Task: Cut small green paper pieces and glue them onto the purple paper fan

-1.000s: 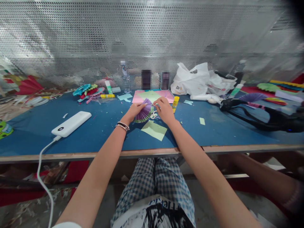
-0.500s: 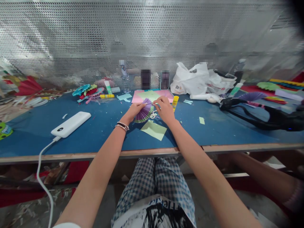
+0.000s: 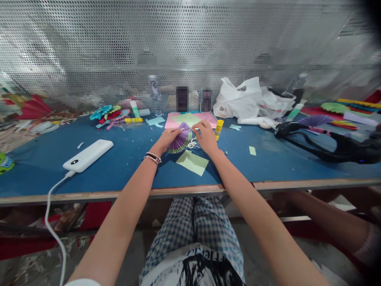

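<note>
My left hand [image 3: 167, 140] is closed on a purple pleated paper fan [image 3: 180, 140], whose outer edge is trimmed in green. Close to the fan's right side, my right hand [image 3: 205, 136] has its thumb and fingertips pinched together; whatever is between them is too small to make out. Below and between the hands lie scissors [image 3: 191, 145], partly covered, with their pale handles showing. A light green paper sheet [image 3: 193, 162] is nearer to me. Just beyond my right hand stands a yellow glue stick [image 3: 219, 129].
Pink paper [image 3: 170, 121] lies behind the hands. A white power bank [image 3: 88, 155] with a cable is on the left, black goggle-like gear [image 3: 309, 145] on the right. White plastic bags [image 3: 238, 99], a water bottle [image 3: 156, 97] and two phones line the back. Another person's leg [image 3: 330, 222] shows at right.
Both hands hold nearly the same place at the fan. The whole view has shifted very slightly; nothing on the table has visibly been moved.
</note>
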The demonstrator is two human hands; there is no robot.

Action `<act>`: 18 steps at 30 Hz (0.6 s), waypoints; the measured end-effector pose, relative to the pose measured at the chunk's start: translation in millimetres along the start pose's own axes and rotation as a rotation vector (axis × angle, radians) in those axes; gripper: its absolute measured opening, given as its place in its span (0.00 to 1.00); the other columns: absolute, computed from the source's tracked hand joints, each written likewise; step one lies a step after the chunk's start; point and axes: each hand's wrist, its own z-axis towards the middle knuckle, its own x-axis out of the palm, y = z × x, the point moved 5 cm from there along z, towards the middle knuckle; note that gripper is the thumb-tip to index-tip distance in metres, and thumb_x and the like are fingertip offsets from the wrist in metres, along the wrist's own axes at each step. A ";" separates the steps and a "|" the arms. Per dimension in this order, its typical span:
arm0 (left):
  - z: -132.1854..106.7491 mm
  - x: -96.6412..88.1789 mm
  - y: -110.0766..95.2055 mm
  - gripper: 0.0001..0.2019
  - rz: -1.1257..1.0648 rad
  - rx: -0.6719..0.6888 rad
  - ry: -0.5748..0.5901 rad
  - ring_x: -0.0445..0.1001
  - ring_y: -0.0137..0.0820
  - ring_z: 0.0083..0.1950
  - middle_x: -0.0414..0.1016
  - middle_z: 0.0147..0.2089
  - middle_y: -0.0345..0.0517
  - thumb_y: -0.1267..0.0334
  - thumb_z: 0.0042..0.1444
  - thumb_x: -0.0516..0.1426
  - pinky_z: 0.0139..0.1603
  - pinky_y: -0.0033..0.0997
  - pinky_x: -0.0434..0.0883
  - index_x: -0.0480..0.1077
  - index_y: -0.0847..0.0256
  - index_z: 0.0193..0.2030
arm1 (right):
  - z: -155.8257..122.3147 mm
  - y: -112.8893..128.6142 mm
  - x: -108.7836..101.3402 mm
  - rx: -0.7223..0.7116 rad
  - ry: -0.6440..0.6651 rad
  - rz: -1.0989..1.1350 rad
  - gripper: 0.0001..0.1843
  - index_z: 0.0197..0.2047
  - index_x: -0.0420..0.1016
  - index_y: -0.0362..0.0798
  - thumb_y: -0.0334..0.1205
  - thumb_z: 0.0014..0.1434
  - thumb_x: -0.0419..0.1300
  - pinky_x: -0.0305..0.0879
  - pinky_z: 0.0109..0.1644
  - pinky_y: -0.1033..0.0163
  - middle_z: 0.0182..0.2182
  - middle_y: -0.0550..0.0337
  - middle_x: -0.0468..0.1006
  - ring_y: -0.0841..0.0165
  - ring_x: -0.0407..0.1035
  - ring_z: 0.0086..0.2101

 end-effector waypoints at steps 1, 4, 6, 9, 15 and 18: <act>0.3 0.1 0.5 0.18 -0.002 -0.002 0.000 0.70 0.28 0.31 0.76 0.31 0.44 0.52 0.46 0.57 0.34 0.26 0.64 0.74 0.65 0.37 | -0.1 -0.3 0.1 0.002 -0.001 0.001 0.10 0.39 0.70 0.48 0.38 0.60 0.48 0.62 0.40 0.60 0.37 0.53 0.66 0.63 0.61 0.41; 1.0 0.3 1.3 0.18 -0.014 -0.001 -0.003 0.70 0.28 0.32 0.76 0.32 0.45 0.52 0.46 0.57 0.34 0.26 0.64 0.75 0.65 0.37 | -0.2 -1.8 0.8 0.009 -0.003 -0.002 0.11 0.39 0.70 0.48 0.39 0.60 0.48 0.62 0.40 0.59 0.37 0.53 0.66 0.63 0.61 0.41; 0.9 0.6 1.0 0.18 -0.016 0.004 -0.001 0.71 0.28 0.32 0.77 0.33 0.46 0.52 0.46 0.57 0.35 0.27 0.64 0.74 0.65 0.38 | -0.1 -2.7 1.4 0.011 0.000 -0.006 0.11 0.40 0.70 0.48 0.39 0.60 0.48 0.62 0.40 0.59 0.37 0.53 0.66 0.63 0.61 0.41; 0.4 0.3 0.3 0.19 -0.016 -0.001 -0.008 0.71 0.29 0.33 0.77 0.34 0.48 0.53 0.46 0.57 0.36 0.28 0.65 0.74 0.65 0.39 | 0.0 -3.0 1.8 0.010 0.002 -0.004 0.11 0.40 0.71 0.48 0.40 0.60 0.48 0.62 0.40 0.59 0.37 0.52 0.66 0.62 0.61 0.41; -0.4 -0.5 -1.4 0.19 -0.006 0.011 -0.022 0.71 0.29 0.33 0.77 0.34 0.47 0.53 0.47 0.57 0.36 0.28 0.65 0.74 0.66 0.39 | -0.3 -1.1 0.7 0.014 -0.001 0.006 0.12 0.40 0.71 0.49 0.41 0.60 0.48 0.62 0.40 0.59 0.37 0.53 0.66 0.63 0.61 0.41; -0.3 -0.1 -1.8 0.18 -0.019 0.020 -0.016 0.71 0.29 0.33 0.77 0.34 0.47 0.53 0.47 0.57 0.36 0.27 0.65 0.74 0.66 0.38 | -0.1 -1.9 0.5 0.024 -0.016 0.020 0.12 0.40 0.71 0.49 0.41 0.60 0.49 0.62 0.41 0.59 0.37 0.53 0.66 0.63 0.62 0.41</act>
